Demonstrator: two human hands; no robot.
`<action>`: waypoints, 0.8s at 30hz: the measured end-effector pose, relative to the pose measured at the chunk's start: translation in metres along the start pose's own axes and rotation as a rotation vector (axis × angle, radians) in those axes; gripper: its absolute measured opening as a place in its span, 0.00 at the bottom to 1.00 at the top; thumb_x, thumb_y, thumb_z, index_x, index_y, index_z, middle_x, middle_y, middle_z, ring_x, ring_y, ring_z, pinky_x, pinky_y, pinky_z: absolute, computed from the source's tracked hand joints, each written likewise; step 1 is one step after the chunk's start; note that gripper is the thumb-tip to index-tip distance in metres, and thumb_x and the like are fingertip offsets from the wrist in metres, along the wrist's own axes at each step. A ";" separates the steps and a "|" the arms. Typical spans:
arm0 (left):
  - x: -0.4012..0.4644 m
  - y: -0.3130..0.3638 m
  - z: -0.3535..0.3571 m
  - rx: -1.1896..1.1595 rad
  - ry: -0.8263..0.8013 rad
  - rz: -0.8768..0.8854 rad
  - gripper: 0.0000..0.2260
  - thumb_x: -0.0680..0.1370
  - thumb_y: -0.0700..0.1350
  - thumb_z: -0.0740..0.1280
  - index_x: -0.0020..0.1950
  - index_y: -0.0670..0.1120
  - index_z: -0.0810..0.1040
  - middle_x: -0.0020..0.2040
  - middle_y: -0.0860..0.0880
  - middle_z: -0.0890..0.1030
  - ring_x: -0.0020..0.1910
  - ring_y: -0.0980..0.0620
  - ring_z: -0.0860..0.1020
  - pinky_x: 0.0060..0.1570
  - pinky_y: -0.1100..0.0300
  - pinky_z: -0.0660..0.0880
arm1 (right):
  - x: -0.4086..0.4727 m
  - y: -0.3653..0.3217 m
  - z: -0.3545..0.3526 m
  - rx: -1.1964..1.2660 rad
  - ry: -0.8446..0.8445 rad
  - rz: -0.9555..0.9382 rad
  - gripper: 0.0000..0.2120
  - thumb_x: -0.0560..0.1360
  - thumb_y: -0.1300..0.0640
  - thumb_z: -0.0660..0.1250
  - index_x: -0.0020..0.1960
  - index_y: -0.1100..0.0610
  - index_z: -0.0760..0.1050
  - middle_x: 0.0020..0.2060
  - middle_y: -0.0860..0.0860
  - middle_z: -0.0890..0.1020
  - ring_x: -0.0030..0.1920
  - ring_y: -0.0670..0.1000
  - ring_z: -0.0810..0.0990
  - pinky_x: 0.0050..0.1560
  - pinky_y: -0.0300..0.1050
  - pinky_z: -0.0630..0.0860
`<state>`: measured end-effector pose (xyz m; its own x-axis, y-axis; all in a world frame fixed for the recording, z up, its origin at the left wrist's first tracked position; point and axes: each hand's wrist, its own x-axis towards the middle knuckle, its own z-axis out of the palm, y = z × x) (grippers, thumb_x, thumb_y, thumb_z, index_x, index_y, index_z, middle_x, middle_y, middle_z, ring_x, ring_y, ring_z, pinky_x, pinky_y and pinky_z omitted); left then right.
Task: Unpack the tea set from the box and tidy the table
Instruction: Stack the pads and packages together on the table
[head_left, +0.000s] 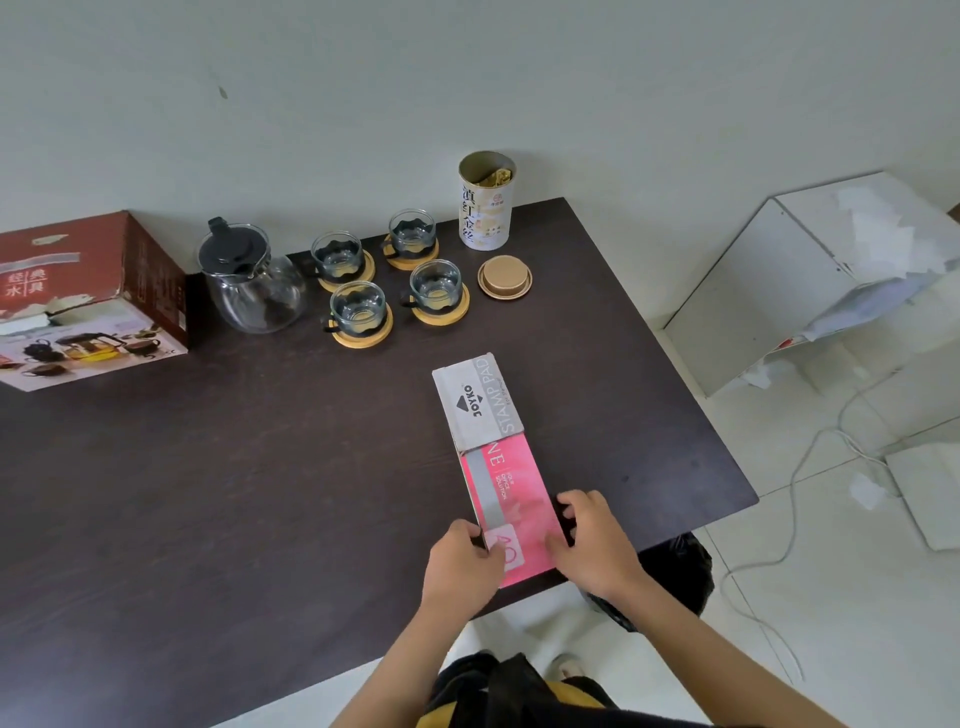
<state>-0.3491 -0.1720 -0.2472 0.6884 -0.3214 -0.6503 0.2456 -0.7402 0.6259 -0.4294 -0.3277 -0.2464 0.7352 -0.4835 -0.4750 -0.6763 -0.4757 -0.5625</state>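
Tea set is out already: glass teapot (253, 283) and four glass cups (387, 273) on wooden coasters sit upper centre, tea-set box (88, 301) at upper left, open tea canister (486, 200) behind with its lid (505, 277) lying beside it. Both hands are on the pink stamp-pad box (506, 486), lower centre: left hand (460, 558) grasps its left edge, right hand (592, 540) its right edge, fingers curled over. Judging by that, tidying stage. Risks: the box's near end overhangs the table (260, 467) edge, so a slack grip drops it; pushing it up-frame could knock the cups or the open canister.
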 end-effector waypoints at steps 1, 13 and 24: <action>-0.005 -0.001 0.003 0.015 0.027 0.022 0.07 0.76 0.46 0.67 0.49 0.48 0.70 0.39 0.56 0.78 0.39 0.58 0.77 0.34 0.64 0.74 | -0.006 0.002 0.003 0.015 -0.013 -0.025 0.24 0.74 0.54 0.70 0.67 0.54 0.68 0.58 0.49 0.70 0.52 0.47 0.75 0.48 0.39 0.76; -0.011 -0.010 0.014 0.091 0.145 0.113 0.12 0.73 0.42 0.70 0.55 0.47 0.74 0.41 0.56 0.79 0.42 0.58 0.77 0.37 0.65 0.75 | -0.010 0.015 0.004 -0.004 -0.098 -0.172 0.33 0.68 0.58 0.76 0.69 0.52 0.67 0.55 0.46 0.67 0.53 0.45 0.76 0.54 0.40 0.77; 0.044 0.023 -0.038 0.012 0.194 -0.013 0.15 0.70 0.51 0.72 0.48 0.44 0.72 0.39 0.51 0.80 0.44 0.51 0.78 0.43 0.61 0.70 | 0.058 -0.043 -0.041 0.015 -0.197 -0.049 0.41 0.66 0.42 0.77 0.71 0.59 0.65 0.63 0.53 0.69 0.61 0.51 0.74 0.59 0.46 0.73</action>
<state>-0.2867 -0.1807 -0.2450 0.8040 -0.1929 -0.5625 0.2482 -0.7507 0.6122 -0.3594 -0.3654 -0.2225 0.7628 -0.3064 -0.5695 -0.6400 -0.4833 -0.5973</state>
